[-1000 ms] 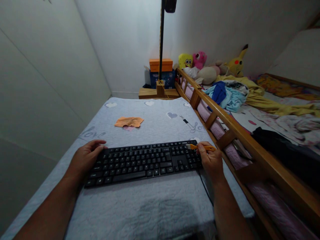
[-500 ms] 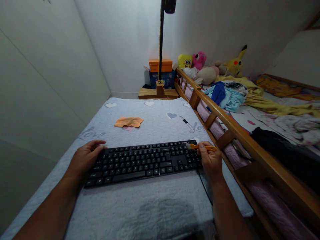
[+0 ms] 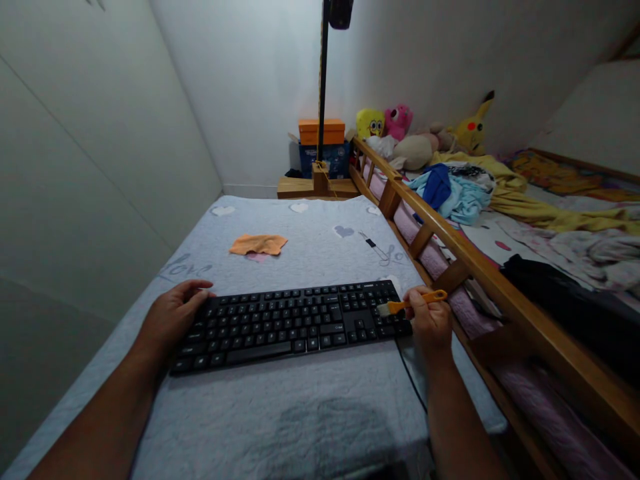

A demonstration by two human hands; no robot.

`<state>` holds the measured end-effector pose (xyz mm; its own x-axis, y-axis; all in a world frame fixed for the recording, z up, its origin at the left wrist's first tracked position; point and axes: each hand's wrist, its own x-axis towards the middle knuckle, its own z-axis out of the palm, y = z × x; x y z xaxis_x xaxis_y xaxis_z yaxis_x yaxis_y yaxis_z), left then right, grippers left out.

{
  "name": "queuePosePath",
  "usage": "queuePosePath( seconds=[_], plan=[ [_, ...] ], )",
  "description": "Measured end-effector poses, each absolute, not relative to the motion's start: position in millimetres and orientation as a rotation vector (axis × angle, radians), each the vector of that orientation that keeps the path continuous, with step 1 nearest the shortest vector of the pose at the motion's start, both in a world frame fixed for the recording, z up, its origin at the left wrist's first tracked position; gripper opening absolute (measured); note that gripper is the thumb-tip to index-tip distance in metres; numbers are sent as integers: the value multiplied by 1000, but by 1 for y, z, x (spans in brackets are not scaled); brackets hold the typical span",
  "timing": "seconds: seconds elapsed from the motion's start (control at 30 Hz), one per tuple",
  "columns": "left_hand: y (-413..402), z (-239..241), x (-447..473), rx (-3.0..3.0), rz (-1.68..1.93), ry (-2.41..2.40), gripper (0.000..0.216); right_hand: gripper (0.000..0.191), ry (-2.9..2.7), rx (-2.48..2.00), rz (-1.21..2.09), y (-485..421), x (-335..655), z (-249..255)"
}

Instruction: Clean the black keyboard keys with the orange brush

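Observation:
A black keyboard (image 3: 285, 323) lies slightly slanted on the pale blue quilted cover. At its left end, my left hand (image 3: 175, 313) grips the upper corner, thumb against the edge and fingers curled round the back. My right hand (image 3: 427, 320) pinches a small brush (image 3: 397, 307) with an orange-yellow handle. The brush's pale bristles are over the number pad at the keyboard's right side, seemingly touching the keys. From the keyboard's right part a black cable (image 3: 413, 377) runs down toward the near edge, passing by my right wrist.
An orange cloth (image 3: 259, 245) lies beyond the keyboard. A thin wire tool with a black grip (image 3: 371, 243) is at the far right of the cover (image 3: 310, 223). A wooden bed rail (image 3: 440, 233) borders the right side; boxes (image 3: 323, 131) and a dark pole (image 3: 323, 80) stand behind.
My right hand and the brush have shifted right and toward me, from the top of the number pad to its middle. My left hand stays on the keyboard.

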<state>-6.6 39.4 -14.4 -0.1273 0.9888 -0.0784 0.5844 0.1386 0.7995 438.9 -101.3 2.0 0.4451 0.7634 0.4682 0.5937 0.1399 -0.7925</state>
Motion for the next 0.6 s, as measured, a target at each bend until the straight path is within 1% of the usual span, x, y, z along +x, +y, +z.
queuePosePath(
  seconds=[0.23,0.4,0.6],
  plan=[
    [38,-15,-7,1507,824,1791,45,32,-1291,-1543,158,-94,428,8],
    [38,-15,-7,1509,822,1794,45,35,-1406,-1577,125,-95,431,10],
    [38,-14,-6,1510,821,1804,47,37,-1406,-1600,156,-99,437,6]
  ],
)
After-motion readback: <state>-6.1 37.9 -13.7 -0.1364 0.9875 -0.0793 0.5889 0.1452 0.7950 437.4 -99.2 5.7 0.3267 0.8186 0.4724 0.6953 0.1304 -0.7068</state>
